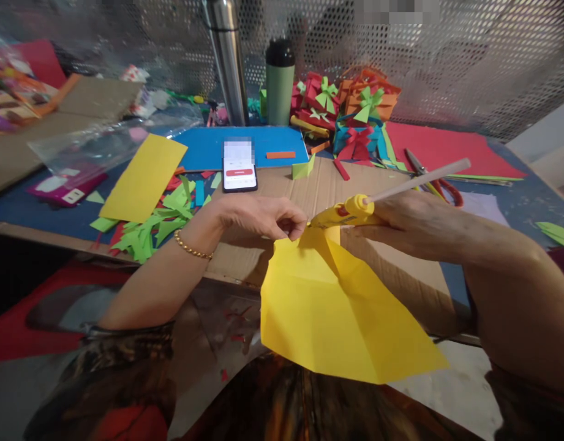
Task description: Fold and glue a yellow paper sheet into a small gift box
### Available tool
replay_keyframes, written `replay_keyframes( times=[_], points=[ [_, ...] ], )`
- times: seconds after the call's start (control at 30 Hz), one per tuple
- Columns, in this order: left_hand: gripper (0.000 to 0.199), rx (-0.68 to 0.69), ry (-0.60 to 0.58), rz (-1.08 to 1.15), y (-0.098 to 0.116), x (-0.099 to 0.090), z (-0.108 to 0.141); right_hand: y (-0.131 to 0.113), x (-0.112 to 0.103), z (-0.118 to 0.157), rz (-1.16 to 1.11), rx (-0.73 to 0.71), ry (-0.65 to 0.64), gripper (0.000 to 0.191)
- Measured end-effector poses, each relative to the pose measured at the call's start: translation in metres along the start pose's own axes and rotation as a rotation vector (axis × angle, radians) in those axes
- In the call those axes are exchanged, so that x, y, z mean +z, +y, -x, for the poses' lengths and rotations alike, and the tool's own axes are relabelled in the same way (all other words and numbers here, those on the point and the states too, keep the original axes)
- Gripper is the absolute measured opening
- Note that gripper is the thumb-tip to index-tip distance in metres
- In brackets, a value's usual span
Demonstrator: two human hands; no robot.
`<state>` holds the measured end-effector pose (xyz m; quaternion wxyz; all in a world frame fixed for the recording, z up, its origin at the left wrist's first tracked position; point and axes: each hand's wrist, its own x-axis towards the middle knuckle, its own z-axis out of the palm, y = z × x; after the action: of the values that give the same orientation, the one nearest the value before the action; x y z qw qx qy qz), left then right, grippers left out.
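Note:
My left hand [275, 215] is closed, its fingertips pinching the upper edge of a folded sheet of yellow paper [323, 300]. Creases run across the sheet, which hangs over the near edge of the table. My right hand [398, 222] is wrapped round a yellow glue gun [348, 211], with a long translucent glue stick [422, 179] poking out of its back end. The gun's nozzle points left and lies at the paper's top edge, close to my left fingertips. Whether it touches the paper I cannot tell.
Beneath my hands lies a cardboard sheet [245, 260]. Green paper scraps [148, 229] and a yellow sheet [144, 177] are on the left. A phone [239, 174], a steel flask [229, 61], a green bottle [279, 86] and small paper bags [368, 101] stand behind. Scissors [447, 187] lie right.

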<state>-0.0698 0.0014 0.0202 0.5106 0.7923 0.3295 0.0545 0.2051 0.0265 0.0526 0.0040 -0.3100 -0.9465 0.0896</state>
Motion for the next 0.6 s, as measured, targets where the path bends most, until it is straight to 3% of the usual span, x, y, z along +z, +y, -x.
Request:
replay_keyframes(
  times=[0.33,0.6],
  points=[
    [0.011,0.016,-0.004,-0.010,-0.0010,-0.0001,0.0004,-0.0046,-0.0032,0.0006,-0.049,-0.001,-0.062,0.022],
    [0.014,0.002,-0.011,0.005,-0.0010,-0.0003,0.0002,-0.0015,-0.0006,-0.0016,-0.006,0.030,-0.006,0.023]
  ],
)
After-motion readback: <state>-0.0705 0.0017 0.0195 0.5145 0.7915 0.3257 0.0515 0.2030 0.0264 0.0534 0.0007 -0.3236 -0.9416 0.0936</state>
